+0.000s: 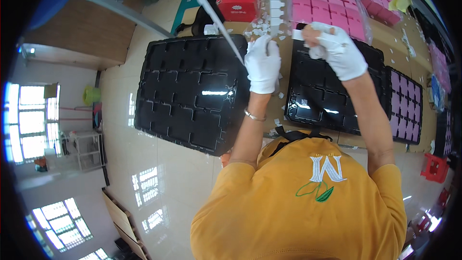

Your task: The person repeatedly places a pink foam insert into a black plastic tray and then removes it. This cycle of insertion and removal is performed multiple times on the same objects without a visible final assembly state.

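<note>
My left hand (263,65), in a white glove, is at the right edge of a large black moulded plastic tray (185,91). Its fingers are curled together near the lower end of a white notched strip (275,0); what they hold, if anything, is hidden. Above a second black tray (320,84) is my right hand (337,50), gloved in white with bare fingertips. Those fingertips are pinched together close to a small white piece (298,34) at the tray's far left corner. Whether anything sits between them is too small to tell.
Small white scraps (260,26) litter the brown table beside a red box (239,2). Pink foam blocks (327,5) in clear plastic stand at the back. A black tray with pink-purple inserts (405,106) lies at right. A metal frame bar (207,9) crosses the far left.
</note>
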Motion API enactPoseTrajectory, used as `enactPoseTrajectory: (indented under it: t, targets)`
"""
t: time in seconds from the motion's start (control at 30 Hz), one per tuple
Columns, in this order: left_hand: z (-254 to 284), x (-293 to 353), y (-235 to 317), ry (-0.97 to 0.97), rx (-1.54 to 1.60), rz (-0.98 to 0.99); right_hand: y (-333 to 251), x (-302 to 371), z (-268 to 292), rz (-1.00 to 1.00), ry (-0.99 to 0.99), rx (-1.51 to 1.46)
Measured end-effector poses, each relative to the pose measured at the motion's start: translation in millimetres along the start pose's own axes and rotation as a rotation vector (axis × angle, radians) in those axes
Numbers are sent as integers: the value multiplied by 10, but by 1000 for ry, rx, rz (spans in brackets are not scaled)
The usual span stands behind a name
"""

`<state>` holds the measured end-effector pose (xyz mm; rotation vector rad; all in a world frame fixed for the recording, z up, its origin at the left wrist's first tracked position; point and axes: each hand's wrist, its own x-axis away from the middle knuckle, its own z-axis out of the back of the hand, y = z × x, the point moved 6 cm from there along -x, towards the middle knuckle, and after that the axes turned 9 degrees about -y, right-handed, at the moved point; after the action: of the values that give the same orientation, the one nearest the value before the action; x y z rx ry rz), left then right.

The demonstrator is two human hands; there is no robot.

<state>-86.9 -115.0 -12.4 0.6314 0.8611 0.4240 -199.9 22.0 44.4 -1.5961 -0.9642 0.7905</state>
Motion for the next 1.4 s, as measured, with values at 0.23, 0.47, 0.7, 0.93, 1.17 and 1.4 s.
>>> enactPoseTrajectory:
  t: [0.23,0.47,0.7,0.93,1.17,1.4]
  targets:
    - [-60,-94,-69,-246,702,405,-270,836,1922,-213,-29,763]
    - [-245,-173,-96,-179,657,509,120,896,2905,-278,-170,1628]
    - [-251,-127,-30,-175,597,501,455,514,2982,-572,-258,1646]
    - [-317,-92,10,-201,583,553,476,553,3086,-429,-152,1812]
    - [-342,-10,-7,-267,577,569,190,125,1910,182,213,1370]
    - [-377,9,100,-254,671,551,313,-581,431,132,36,425]
